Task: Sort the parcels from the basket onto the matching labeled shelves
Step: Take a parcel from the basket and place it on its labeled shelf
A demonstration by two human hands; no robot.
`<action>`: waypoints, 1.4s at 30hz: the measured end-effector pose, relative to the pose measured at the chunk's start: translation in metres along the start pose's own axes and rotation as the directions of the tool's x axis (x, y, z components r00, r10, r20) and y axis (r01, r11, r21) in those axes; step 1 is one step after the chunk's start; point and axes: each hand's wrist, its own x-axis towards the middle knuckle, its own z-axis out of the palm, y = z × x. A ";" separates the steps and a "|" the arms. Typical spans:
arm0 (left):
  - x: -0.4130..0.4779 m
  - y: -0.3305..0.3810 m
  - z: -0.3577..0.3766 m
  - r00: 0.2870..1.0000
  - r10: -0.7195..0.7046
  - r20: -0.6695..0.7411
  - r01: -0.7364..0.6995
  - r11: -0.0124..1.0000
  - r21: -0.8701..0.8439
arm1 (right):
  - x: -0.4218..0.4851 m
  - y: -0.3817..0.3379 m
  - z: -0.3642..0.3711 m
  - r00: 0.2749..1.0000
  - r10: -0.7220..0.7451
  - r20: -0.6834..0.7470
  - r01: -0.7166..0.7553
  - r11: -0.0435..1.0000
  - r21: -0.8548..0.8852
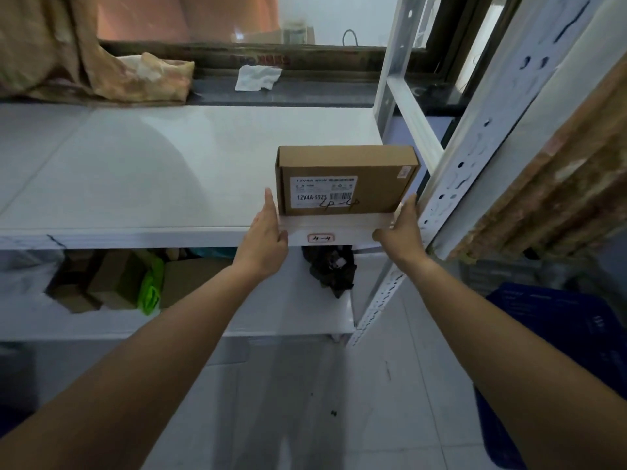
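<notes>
Two open hands | left (266, 237), right (402, 232) flank parcel (344, 179) on shelf (152, 184) | seemingly not clamped

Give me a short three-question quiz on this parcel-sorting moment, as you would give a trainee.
1. True or false: the flat brown cardboard box sits on the upper white shelf board, at its right end.
2. Where are the left hand and right hand? A) flanking the box at the shelf's front edge B) both under the shelf C) in the blue plastic basket
3. Fill in: the small red-bordered shelf label is stuck on the shelf's front edge, directly ____ the box.

Key: 1 true; 2 A; 3 below.
</notes>
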 end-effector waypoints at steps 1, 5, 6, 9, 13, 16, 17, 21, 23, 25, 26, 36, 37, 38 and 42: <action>-0.002 0.000 -0.001 1.000 -0.007 0.005 0.007 1.000 0.008 | -0.001 0.000 -0.002 1.000 0.016 0.012 -0.016 1.000 0.003; -0.010 -0.001 -0.009 0.998 -0.062 0.015 0.061 0.997 0.052 | -0.011 -0.003 -0.013 0.997 0.048 0.056 -0.045 0.998 -0.047; -0.013 -0.002 -0.011 0.996 -0.082 0.015 0.081 0.994 0.076 | -0.014 -0.004 -0.015 0.997 0.050 0.060 -0.046 0.997 -0.063; -0.025 -0.002 -0.023 0.990 -0.136 0.035 0.125 0.967 0.222 | -0.026 -0.012 -0.020 0.996 0.067 0.065 -0.061 0.994 -0.092; -0.050 -0.001 -0.050 0.984 -0.134 0.116 0.065 0.883 0.465 | -0.050 -0.024 -0.038 0.988 0.084 0.131 -0.051 0.971 -0.235; -0.070 0.004 -0.081 0.975 -0.134 0.174 0.015 0.831 0.556 | -0.067 -0.045 -0.052 0.958 0.169 0.232 -0.043 0.884 -0.466; -0.076 0.008 -0.096 0.976 -0.132 0.173 0.013 0.828 0.561 | -0.073 -0.061 -0.054 0.955 0.176 0.239 -0.028 0.855 -0.519; -0.109 0.021 -0.171 0.987 -0.106 0.125 0.023 0.846 0.533 | -0.099 -0.142 -0.026 0.965 0.007 0.263 0.133 0.849 -0.511; -0.139 0.019 -0.225 0.991 -0.110 0.073 0.056 0.851 0.522 | -0.123 -0.191 0.002 0.959 -0.099 0.264 0.234 0.804 -0.547; -0.175 0.011 -0.283 0.990 -0.142 0.010 0.115 0.840 0.530 | -0.153 -0.238 0.030 0.923 -0.232 0.307 0.379 0.694 -0.612; -0.198 0.005 -0.316 0.986 -0.163 -0.032 0.154 0.828 0.539 | -0.174 -0.264 0.045 0.892 -0.298 0.339 0.451 0.637 -0.626; -0.486 -0.079 -0.579 0.785 -0.343 -0.516 0.585 0.684 0.436 | -0.407 -0.470 0.225 0.503 -0.657 0.562 0.862 0.336 -0.379; -0.515 -0.091 -0.593 0.753 -0.356 -0.554 0.621 0.664 0.417 | -0.431 -0.479 0.244 0.473 -0.664 0.579 0.881 0.334 -0.336; -0.543 -0.102 -0.605 0.728 -0.367 -0.579 0.648 0.645 0.406 | -0.452 -0.487 0.263 0.439 -0.675 0.592 0.898 0.330 -0.290; -0.628 -0.146 -0.636 0.649 -0.446 -0.616 0.739 0.562 0.372 | -0.523 -0.517 0.330 0.339 -0.674 0.656 0.937 0.306 -0.170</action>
